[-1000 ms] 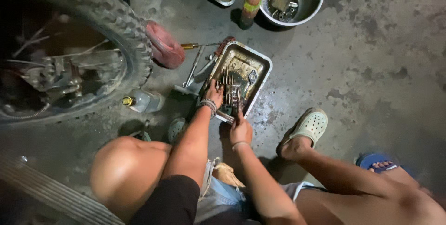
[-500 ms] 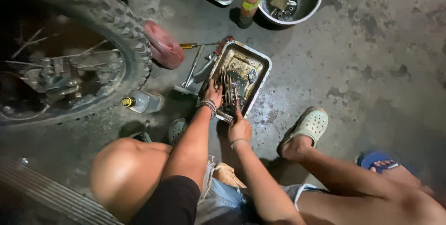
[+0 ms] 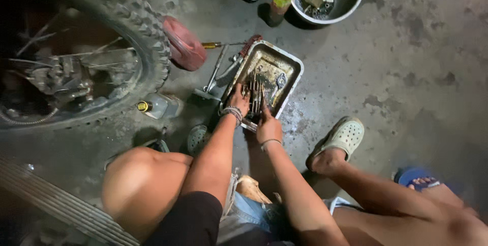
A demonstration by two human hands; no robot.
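Since a second ago, almost nothing has shifted: both hands stay low in the metal tray [image 3: 291, 66], only slightly nudged. Left hand [image 3: 239, 99] sits at the tray's near left edge, fingers curled down onto the bundle of small dark metal parts [image 3: 252, 92] lying in the oily tray; grip looks narrow, but I cannot tell if it actually holds one. Right hand [image 3: 268, 126] is just beside it at the near rim, fingers pointed into the same parts, touching them; whether it is closed on anything I cannot tell either. Tray rests on the concrete floor [image 3: 406, 63], tilted diagonally away from me. Left of it lie a few long hand tools [image 3: 216, 70], touching a red round cap-like piece [image 3: 184, 45] that leans against the knobby tyre [image 3: 137, 27]. A small clear bottle [image 3: 157, 106] lies on its side near the tyre. Farther off: brown bottle [image 3: 278, 3] beside a steel bowl [image 3: 351, 2] with a brush in it. Pale sandal [image 3: 344, 135] is on my right foot, near the tray.
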